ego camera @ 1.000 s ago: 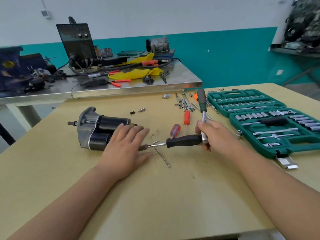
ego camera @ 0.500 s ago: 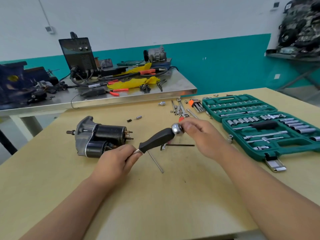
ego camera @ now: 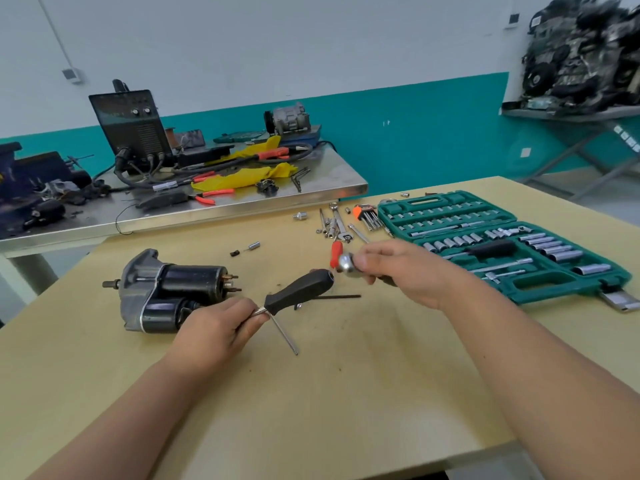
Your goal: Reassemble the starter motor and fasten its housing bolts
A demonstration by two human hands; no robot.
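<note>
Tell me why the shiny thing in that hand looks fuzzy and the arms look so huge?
Head view: the shiny metal tool in the right hand is smeared, likely motion blur; the dark engine pile at top right is smeared too; the wide lens stretches the arms toward the bottom corners; the starter motor looks sharp; light is soft, shadows faint.

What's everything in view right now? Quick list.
starter motor: 1, black and grey, table left
driver: 1, black handle, shaft in left hand
chrome-headed tool: 1, handle hidden, in right hand
screwdriver: 1, red handle, behind right hand
socket case: 1, green, open, table right
hex keys: 1 set, orange holder, beside case
rods: 2, silver and black, table centre
welder: 1, black, rear bench
left hand: pinches driver shaft
right hand: grips chrome-headed tool
</note>
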